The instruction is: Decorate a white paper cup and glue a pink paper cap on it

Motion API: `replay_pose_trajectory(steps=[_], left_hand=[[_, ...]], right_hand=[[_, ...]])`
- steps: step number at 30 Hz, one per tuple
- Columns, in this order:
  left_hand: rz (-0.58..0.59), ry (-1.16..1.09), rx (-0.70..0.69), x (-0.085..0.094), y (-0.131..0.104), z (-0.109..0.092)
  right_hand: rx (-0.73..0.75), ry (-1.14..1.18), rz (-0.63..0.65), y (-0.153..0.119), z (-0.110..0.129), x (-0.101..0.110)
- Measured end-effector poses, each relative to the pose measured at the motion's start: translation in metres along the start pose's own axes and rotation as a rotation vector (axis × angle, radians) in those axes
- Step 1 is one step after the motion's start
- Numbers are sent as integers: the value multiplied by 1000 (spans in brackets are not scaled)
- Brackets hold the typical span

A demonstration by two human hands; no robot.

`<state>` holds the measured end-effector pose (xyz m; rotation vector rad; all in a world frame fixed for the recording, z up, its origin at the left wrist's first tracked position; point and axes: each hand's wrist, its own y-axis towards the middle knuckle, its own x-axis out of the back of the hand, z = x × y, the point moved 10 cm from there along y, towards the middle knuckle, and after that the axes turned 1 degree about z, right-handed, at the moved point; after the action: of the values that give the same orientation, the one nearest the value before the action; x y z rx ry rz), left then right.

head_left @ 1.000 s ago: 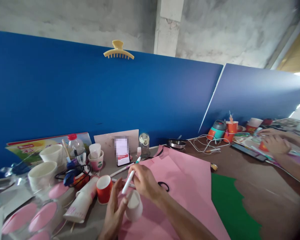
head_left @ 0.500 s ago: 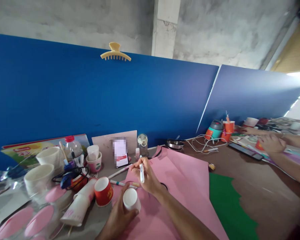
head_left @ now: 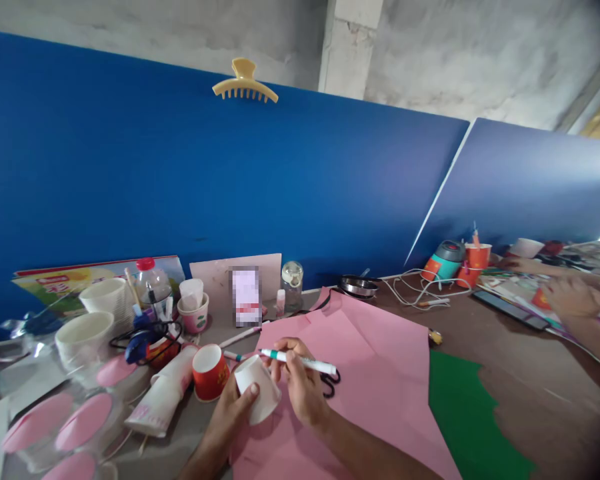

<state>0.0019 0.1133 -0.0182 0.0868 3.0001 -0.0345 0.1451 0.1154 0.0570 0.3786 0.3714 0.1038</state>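
A white paper cup (head_left: 261, 393) is tilted in my left hand (head_left: 233, 413), the thumb pressed along its side and the mouth turned up and left. Between the fingers of my right hand (head_left: 300, 387) lies a white marker (head_left: 316, 364) with a green band, its tip pointing left, just above the cup's rim. The right fingertips are close to the cup's far side; whether they touch it I cannot tell. Both hands are over pink paper (head_left: 365, 387). Just left of the cup stands a red paper cup (head_left: 210, 373).
White cups (head_left: 85, 340), a capped bottle (head_left: 150, 287) and pink-topped cups (head_left: 85, 420) crowd the left. A phone (head_left: 247, 297) leans at the back. Green paper (head_left: 465, 400) lies right of the pink. Farther right are cables (head_left: 405, 290) and another person's hands (head_left: 570, 297).
My left hand has raised and tilted the white cup. My right hand has come down beside it, and the marker has swung from upright to nearly level. The camera view has shifted slightly.
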Motion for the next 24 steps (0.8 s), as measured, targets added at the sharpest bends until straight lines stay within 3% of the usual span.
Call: replay_pose_trajectory(steps=[8,15,24], left_hand=[[108,-50,11,-12,-1,-5],[135,-66,22,-22,-3,-17],[138,-54,37,-18,-2,-10]], right_hand=[[4,-166,6,-11,-4,-2],[12,-234,45,-16,-8,-2],[88,-349,106,-19,-2,-4]])
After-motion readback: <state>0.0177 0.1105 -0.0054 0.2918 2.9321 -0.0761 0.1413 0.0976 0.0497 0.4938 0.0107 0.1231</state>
